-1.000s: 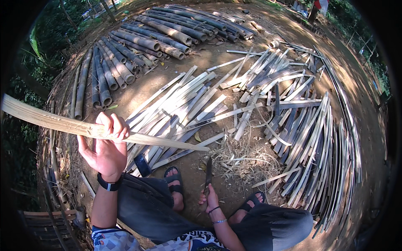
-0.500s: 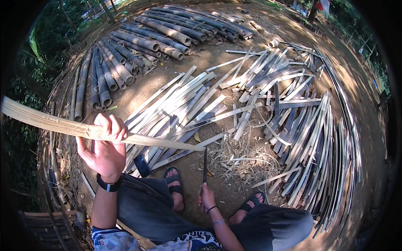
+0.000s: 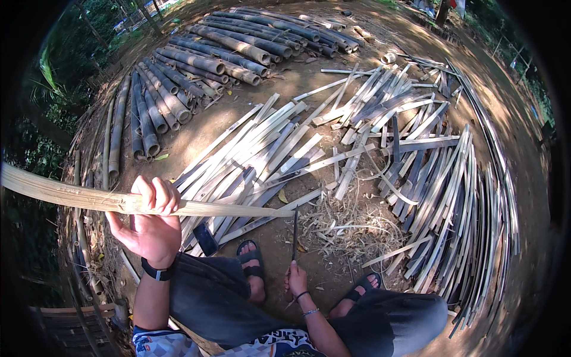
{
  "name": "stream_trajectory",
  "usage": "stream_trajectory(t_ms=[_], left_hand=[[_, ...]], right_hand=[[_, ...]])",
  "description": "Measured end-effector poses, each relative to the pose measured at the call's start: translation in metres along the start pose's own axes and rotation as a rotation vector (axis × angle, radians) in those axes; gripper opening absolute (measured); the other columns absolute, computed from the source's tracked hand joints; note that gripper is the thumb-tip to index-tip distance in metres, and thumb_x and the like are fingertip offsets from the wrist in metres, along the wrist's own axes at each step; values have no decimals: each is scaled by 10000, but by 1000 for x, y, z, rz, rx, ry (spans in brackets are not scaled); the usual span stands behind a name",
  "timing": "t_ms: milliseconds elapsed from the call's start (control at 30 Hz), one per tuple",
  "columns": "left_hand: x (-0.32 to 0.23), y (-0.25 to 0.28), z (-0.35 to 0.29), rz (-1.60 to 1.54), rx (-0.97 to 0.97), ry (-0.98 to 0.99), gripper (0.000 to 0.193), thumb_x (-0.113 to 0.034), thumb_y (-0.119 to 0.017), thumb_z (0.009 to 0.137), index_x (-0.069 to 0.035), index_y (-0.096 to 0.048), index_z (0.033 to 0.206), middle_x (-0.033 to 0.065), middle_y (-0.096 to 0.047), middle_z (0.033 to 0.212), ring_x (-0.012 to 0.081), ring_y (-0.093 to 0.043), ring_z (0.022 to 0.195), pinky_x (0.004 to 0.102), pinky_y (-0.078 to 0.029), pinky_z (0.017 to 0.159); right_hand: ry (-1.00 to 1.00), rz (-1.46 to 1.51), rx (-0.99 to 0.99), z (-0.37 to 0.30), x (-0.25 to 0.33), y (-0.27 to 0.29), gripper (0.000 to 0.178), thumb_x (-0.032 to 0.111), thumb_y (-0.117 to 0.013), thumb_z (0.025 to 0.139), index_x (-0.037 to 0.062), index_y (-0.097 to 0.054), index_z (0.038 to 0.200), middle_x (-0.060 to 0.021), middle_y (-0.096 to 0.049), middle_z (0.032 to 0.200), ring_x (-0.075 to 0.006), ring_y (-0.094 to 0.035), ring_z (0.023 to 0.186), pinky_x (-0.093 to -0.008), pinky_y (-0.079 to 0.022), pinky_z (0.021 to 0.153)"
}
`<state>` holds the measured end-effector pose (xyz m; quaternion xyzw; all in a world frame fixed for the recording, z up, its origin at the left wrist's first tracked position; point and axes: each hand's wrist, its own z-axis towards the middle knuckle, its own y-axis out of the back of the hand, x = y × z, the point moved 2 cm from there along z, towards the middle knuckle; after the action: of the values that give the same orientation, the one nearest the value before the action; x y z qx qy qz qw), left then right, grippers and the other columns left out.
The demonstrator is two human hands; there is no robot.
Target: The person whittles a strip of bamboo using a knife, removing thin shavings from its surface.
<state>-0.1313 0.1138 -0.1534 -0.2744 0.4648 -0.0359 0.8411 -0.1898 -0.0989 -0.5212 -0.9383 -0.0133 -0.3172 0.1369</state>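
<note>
A long pale bamboo strip (image 3: 89, 197) runs across the left half of the view, its far left end cut off by the picture's edge. My left hand (image 3: 153, 226) is closed round it, fingers curled over the top and thumb below. In my right hand (image 3: 295, 279), low between my knees, a knife (image 3: 295, 235) is gripped by its handle, the dark narrow blade pointing up. The blade's tip touches or nearly touches the strip's right end; which one I cannot tell. Curled bamboo shavings (image 3: 351, 226) lie on the ground right of the knife.
A loose pile of split bamboo slats (image 3: 256, 143) lies ahead, with more slats (image 3: 443, 208) fanned out at the right. Whole bamboo poles (image 3: 220, 56) are stacked at the back left. A dark flat object (image 3: 206, 239) rests beside my left sandal (image 3: 250, 262).
My left hand and the held end of the strip have dipped slightly, so the strip lies more level. The knife stays at its right end. Both grips are unchanged.
</note>
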Motion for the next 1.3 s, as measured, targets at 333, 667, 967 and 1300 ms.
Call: stream_trajectory(t_ms=[333,667,967,1300], left_hand=[[4,0,1,3,29,-1,591,-677,-316,842,-97,-282,734,34,-303,667,148,-278,617,264,-264,579],[4,-2,3,-5,-8,13,588,-664,-348,841,-89,-284,733,38,-305,666,146,-272,618,262,-264,580],[4,-1,5,38,16,-3,596,-671,-351,839,-88,-281,735,39,-296,668,150,-268,617,266,-259,584],[3,0,3,22,36,0,590,-664,-317,850,-89,-284,728,40,-298,657,149,-264,605,271,-263,587]], right_hand=[[-41,76,-2,22,-15,11,531,547,-367,939,60,-447,742,-31,-405,494,-127,-396,363,-283,-341,343],[-19,11,-28,19,-11,6,520,544,-372,937,67,-442,739,-28,-406,492,-130,-404,358,-289,-348,339],[-51,22,-45,27,-17,12,497,512,-382,946,66,-444,737,-27,-411,495,-132,-402,353,-287,-351,336],[-69,7,-85,21,-17,7,500,514,-391,941,74,-441,711,-27,-418,490,-134,-406,353,-294,-356,334]])
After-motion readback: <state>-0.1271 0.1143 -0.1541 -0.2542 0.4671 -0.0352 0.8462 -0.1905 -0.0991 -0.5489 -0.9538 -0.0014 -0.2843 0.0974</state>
